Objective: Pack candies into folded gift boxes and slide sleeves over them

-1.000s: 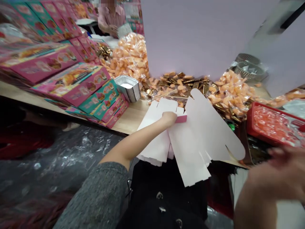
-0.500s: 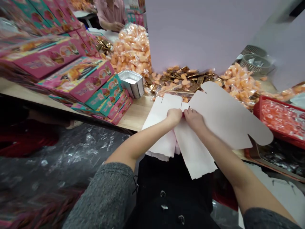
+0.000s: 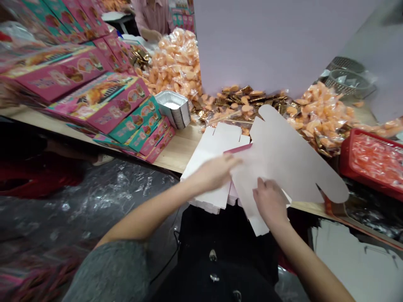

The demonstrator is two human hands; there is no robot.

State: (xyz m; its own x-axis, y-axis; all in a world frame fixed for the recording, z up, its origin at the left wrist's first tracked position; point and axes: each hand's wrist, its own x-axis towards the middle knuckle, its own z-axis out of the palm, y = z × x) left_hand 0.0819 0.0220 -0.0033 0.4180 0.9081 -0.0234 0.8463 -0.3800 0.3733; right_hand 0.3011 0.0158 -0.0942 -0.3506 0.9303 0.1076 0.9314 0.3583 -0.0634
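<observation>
A partly folded cardboard box blank (image 3: 289, 155), white inside with a pink edge showing, lies tilted over a stack of flat white box blanks (image 3: 201, 155) at the table's front edge. My left hand (image 3: 215, 172), blurred by motion, is over the stack, its fingers stretched out toward the blank's fold. Lower on the blank's near panel is my right hand (image 3: 269, 199), with its fingers bent against the cardboard and closed on it. The right fingertips are partly hidden.
Printed pink and teal boxes (image 3: 116, 105) are stacked at left, beside nested foil trays (image 3: 174, 107). Bagged orange pieces (image 3: 179, 58) and gold packets (image 3: 252, 98) lie behind. At right stands a red basket (image 3: 346, 159) of small packets. A person in pink (image 3: 154, 19) is farther back.
Both hands have left the top fold, where they were close together. My left hand has come back toward me and left; my right hand has slid down the panel. The large flap has tilted.
</observation>
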